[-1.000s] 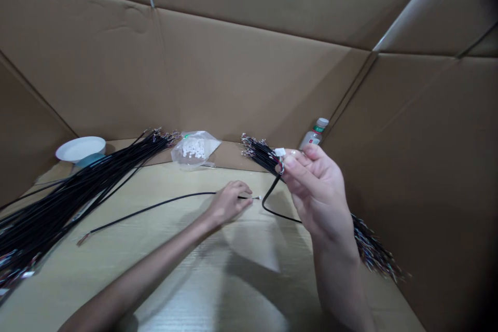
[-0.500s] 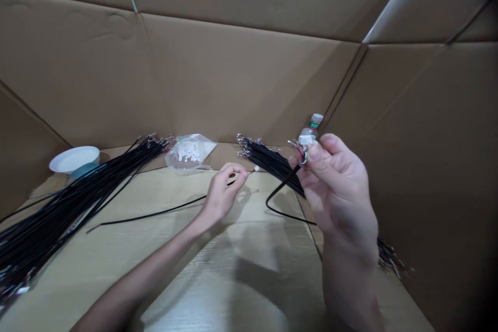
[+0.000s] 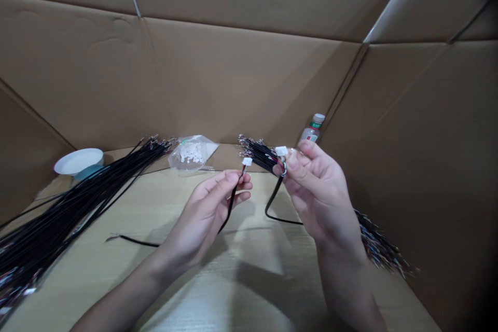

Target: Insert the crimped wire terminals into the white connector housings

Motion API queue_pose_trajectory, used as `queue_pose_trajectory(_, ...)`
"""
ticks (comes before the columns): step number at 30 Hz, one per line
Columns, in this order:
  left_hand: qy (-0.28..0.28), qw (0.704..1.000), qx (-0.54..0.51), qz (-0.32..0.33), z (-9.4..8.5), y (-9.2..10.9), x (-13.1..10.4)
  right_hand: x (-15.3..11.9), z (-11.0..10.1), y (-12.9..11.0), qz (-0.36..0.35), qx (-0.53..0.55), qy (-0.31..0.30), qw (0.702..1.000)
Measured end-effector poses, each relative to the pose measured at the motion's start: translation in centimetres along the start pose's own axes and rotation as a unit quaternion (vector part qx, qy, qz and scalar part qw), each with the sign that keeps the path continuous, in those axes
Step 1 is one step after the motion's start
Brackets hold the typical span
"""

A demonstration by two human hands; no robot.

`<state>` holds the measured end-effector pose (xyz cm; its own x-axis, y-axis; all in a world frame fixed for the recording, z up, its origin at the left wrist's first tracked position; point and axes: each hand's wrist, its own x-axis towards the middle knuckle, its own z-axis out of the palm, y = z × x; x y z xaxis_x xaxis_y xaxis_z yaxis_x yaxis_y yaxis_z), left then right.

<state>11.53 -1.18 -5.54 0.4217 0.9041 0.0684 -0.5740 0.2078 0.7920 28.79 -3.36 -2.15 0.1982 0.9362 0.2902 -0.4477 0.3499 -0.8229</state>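
Observation:
My left hand [image 3: 212,207] pinches a black cable [image 3: 232,203] just below its white connector [image 3: 247,162], which points up. The cable passes behind my left wrist, and its bare-wire end lies on the table at the left. To the right, my right hand [image 3: 317,187] grips a second black cable [image 3: 270,202] near a white connector [image 3: 280,151], where thin coloured wires curl out of the sheath. Both connectors stand at nearly the same height, a short gap apart. Part of the second cable is hidden behind my right hand.
A large bundle of black cables [image 3: 78,207] covers the left side. Behind are a white bowl [image 3: 80,161], a clear bag [image 3: 190,153] of small white pieces and a bottle [image 3: 313,128]. Another bundle [image 3: 259,154] runs behind my right hand. Cardboard walls [image 3: 249,78] surround the wooden table [image 3: 194,295].
My left hand has turned and risen, and its cable and connector now stand upright. My right hand has moved left and slightly down with its cable, closer to my left hand.

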Motion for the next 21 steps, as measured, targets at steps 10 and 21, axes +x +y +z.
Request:
queue_pose_trajectory(10,-0.014,0.999,-0.024,-0.022,-0.1,0.6,-0.5,-0.1,0.4,0.4,0.047,0.033,-0.02,0.998)
queue_pose_trajectory(21,0.072,0.906,0.395,0.131,-2.5,-0.2,1.6,-0.6,0.8,0.9,0.11,0.06,-0.064,0.99)
